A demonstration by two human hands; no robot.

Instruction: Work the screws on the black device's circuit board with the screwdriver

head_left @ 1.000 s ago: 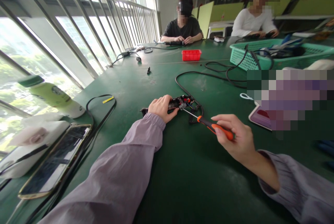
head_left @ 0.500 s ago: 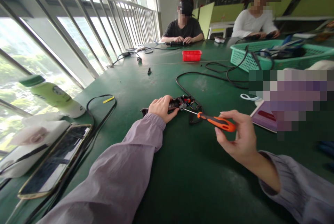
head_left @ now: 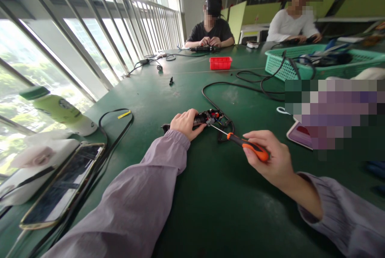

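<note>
My left hand point(head_left: 185, 124) is wrapped over a dark, cylindrical electrical device point(head_left: 200, 119) that lies on the green table. Its right end is opened up, with wires and red and grey parts showing, and a black cord runs off it. In my right hand point(head_left: 272, 156) is an orange and black screwdriver point(head_left: 252, 147), held by the handle between thumb and fingers. The screwdriver's thin shaft points left, and its tip is at the exposed end of the device. Whether the tip sits in a screw is too small to tell.
A red tray point(head_left: 221, 63) stands farther back, with a green basket point(head_left: 279, 67) of tools and cords at right. At left are a phone point(head_left: 64, 186), a bottle point(head_left: 60, 109) and a strap point(head_left: 132, 117). Two people sit across the green table point(head_left: 204, 210).
My right hand has shifted slightly left and closed more around the screwdriver, whose handle end now sits lower. My left hand and the device are nearly unmoved.
</note>
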